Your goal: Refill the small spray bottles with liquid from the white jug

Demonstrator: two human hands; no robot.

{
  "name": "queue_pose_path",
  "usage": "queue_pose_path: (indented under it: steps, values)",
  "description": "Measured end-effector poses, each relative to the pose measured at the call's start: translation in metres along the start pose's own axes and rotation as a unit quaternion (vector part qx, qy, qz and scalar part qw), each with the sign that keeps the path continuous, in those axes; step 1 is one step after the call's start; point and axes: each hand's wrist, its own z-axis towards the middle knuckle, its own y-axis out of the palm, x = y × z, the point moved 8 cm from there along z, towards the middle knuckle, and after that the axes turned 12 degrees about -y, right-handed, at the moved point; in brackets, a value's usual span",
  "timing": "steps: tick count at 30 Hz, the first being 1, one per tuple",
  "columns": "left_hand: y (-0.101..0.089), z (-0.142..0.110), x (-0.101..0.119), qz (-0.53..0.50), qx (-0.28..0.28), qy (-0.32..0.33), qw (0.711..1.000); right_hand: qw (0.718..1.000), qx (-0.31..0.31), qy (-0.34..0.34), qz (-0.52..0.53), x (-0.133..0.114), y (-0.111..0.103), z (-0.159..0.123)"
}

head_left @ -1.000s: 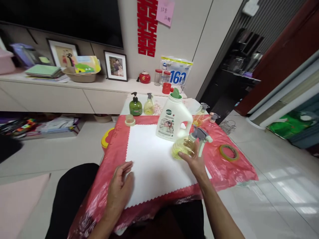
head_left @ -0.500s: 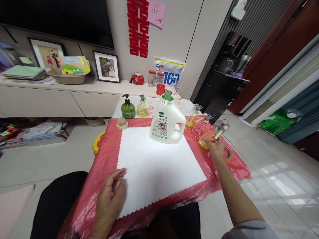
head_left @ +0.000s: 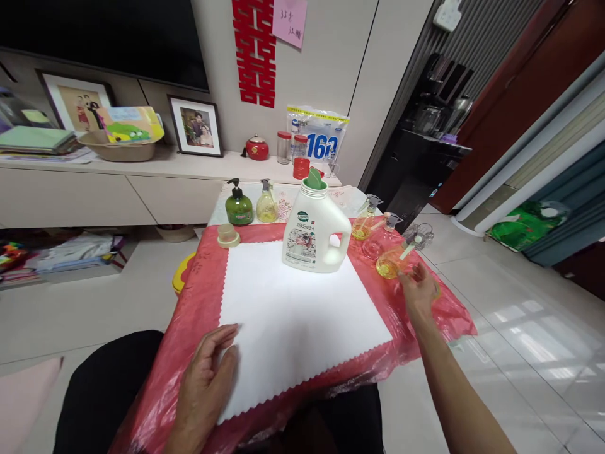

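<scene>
My left hand (head_left: 207,372) rests at the left edge of a white zigzag-edged sheet (head_left: 302,321), fingers slightly curled, thumb apart, holding nothing. Over to the right, my right hand (head_left: 418,290) is open just beside a clear pump bottle (head_left: 388,268) with yellow liquid at its bottom. It partly covers a roll of tape (head_left: 437,291). Behind that bottle stand another clear pump bottle (head_left: 374,244) and one with yellow liquid (head_left: 362,228). A white detergent jug (head_left: 314,230) with a green spout stands uncapped on the far part of the sheet.
A red plastic cover (head_left: 198,302) lies over the table. At its far left are a green pump bottle (head_left: 239,208), a clear pump bottle (head_left: 267,207) and a translucent cap (head_left: 228,235). Beyond runs a low cabinet (head_left: 198,167) with picture frames and jars.
My right hand has let go of the clear pump bottle with yellow liquid and drawn slightly back to the right. The bottle stays standing; my left hand has hardly moved.
</scene>
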Motion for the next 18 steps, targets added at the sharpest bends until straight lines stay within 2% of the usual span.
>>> queue_pose_path:
  steps: [2, 5, 10, 14, 16, 18]
  values:
    - [0.001, 0.004, 0.003, 0.029, -0.042, 0.019, 0.999, 1.000, -0.020, -0.009, 0.018, -0.011, -0.004, -0.023]
    - [0.006, 0.008, 0.010, 0.081, -0.095, 0.048, 0.991, 0.997, -0.073, -0.024, 0.033, -0.027, 0.003, -0.057]
    - [0.006, 0.000, 0.028, 0.137, -0.114, 0.071, 0.981, 0.987, -0.146, -0.033, 0.051, -0.042, 0.025, -0.090]
    - [0.003, -0.006, 0.052, 0.132, -0.158, 0.067, 0.976, 0.983, -0.176, -0.011, 0.052, -0.028, 0.035, -0.097]
    - [0.002, 0.003, 0.065, 0.121, -0.173, 0.039, 0.977, 0.982, -0.185, 0.004, 0.033, -0.014, 0.037, -0.099]
    - [-0.001, 0.023, 0.079, 0.105, -0.165, 0.013, 0.981, 0.985, -0.170, -0.015, 0.022, -0.005, 0.037, -0.100]
